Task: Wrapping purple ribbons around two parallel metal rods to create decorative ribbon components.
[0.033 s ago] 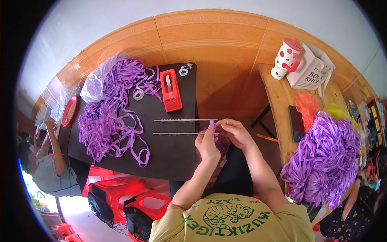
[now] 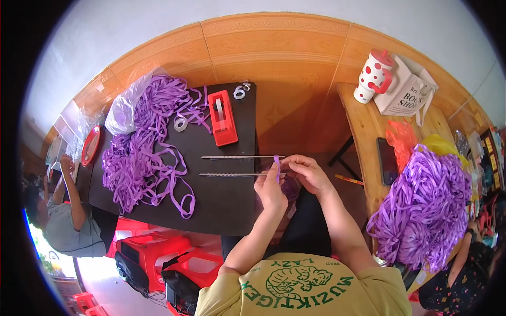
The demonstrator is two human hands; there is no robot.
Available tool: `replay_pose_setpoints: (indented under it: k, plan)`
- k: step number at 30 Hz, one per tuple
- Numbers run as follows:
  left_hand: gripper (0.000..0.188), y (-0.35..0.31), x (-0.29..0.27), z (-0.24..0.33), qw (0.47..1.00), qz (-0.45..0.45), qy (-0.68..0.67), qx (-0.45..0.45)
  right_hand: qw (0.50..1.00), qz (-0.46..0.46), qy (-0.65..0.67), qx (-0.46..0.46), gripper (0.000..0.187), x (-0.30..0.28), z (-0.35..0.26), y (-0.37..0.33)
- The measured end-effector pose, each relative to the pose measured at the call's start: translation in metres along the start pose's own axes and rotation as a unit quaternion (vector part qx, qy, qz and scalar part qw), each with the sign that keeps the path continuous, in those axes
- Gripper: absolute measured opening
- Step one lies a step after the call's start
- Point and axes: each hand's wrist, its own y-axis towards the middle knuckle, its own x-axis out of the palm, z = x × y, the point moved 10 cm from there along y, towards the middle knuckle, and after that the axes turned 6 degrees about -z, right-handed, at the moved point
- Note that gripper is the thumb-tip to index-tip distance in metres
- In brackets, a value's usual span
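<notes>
Two thin metal rods with twisted shafts, the far rod (image 2: 237, 157) and the near rod (image 2: 232, 174), lie parallel and reach past the right edge of the black table. A short loop of purple ribbon (image 2: 277, 164) spans them near their right ends. My left hand (image 2: 271, 190) pinches this ribbon beside the near rod, thumb and fingers closed. Just right of the ribbon, my right hand (image 2: 312, 177) has its fingers bent together by the rod ends. What lies between those fingertips is too small to make out.
The black table (image 2: 221, 210) holds a heap of purple ribbon (image 2: 126, 163), a red tape dispenser (image 2: 223, 124) and tape rolls (image 2: 181, 124). On the wooden table (image 2: 363, 137) are more purple ribbon (image 2: 424, 210), a phone (image 2: 387, 160) and a tumbler (image 2: 373, 79). Red stools (image 2: 158, 247) stand lower left; people sit at both sides.
</notes>
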Motion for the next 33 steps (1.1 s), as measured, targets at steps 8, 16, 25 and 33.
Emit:
replay_pose_setpoints:
  k: [8,16,25,33]
  plan:
    - [0.013,0.000,-0.002,0.000,1.000,-0.003,-0.005,0.001,0.990,0.005,-0.137,-0.028,0.017,0.007,-0.012,0.000]
    - [0.012,-0.002,0.000,0.002,1.000,-0.001,0.007,-0.007,0.996,0.045,-0.073,-0.030,0.016,-0.007,-0.013,0.000]
    - [0.012,-0.001,-0.001,0.000,1.000,-0.005,0.001,-0.007,0.997,0.058,-0.002,0.052,0.017,-0.015,0.019,-0.002]
    - [0.014,-0.001,-0.001,0.000,1.000,0.000,0.002,-0.004,0.998,0.053,0.009,0.020,0.008,-0.016,0.014,0.000]
